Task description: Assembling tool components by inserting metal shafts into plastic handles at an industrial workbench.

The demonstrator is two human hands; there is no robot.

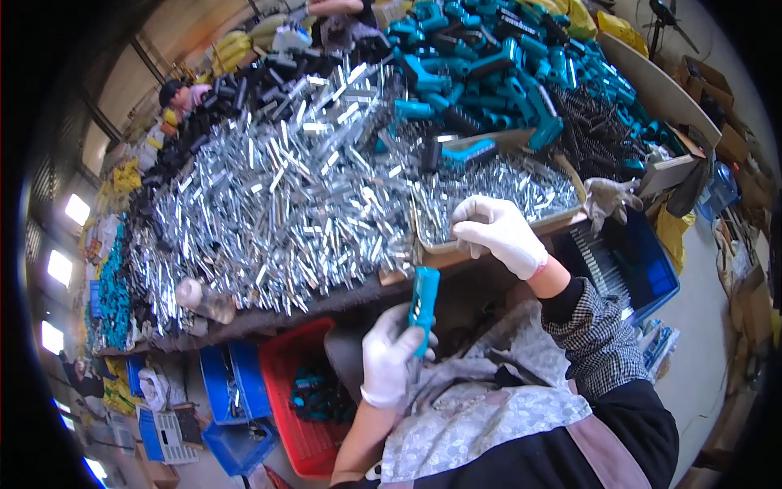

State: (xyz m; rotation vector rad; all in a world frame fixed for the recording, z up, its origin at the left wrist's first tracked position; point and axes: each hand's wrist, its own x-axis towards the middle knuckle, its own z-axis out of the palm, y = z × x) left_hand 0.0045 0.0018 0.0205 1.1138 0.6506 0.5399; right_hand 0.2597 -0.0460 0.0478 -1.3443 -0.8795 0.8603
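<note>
My left hand [384,359], in a white glove, is closed around a teal plastic tubular housing [424,293] with slots in its side. The housing stands roughly upright in front of my apron. Over the near edge of a shallow tray [441,248] of small metal pieces, my right hand [509,236] has its gloved fingers curled in against the thumb. Whatever may sit between those fingertips is too small to make out. Left of the tray spreads a large heap of shiny metal parts [277,196].
Teal housings [521,90] pile up at the back, with dark ridged pieces [599,126] beside them. A loose grey glove [609,200] lies right of the tray. A plastic bottle [205,301] rests at the table's front edge. Below stand a red crate [281,411] and blue bins [218,383].
</note>
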